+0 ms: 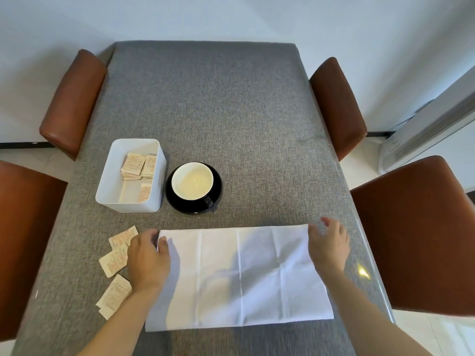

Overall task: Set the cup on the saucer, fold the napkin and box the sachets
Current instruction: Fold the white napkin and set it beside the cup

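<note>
A white napkin [239, 276] lies flat on the grey table, folded into a wide rectangle with creases across it. My left hand [147, 258] rests on its far left corner, fingers curled at the edge. At the far right corner my right hand [329, 244] has its fingers spread. Behind the napkin, a cup [192, 180] with a cream inside stands on a black saucer [177, 201]. To the left of the saucer is a white box [108, 194] with several sachets [138, 165] inside. Loose sachets [114, 260] lie left of my left hand.
The grey tablecloth [218, 111] covers the whole table. Four brown chairs stand around it, two on the left [74, 98] and two on the right [421, 235]. A white appliance [411, 142] stands by the wall at the right.
</note>
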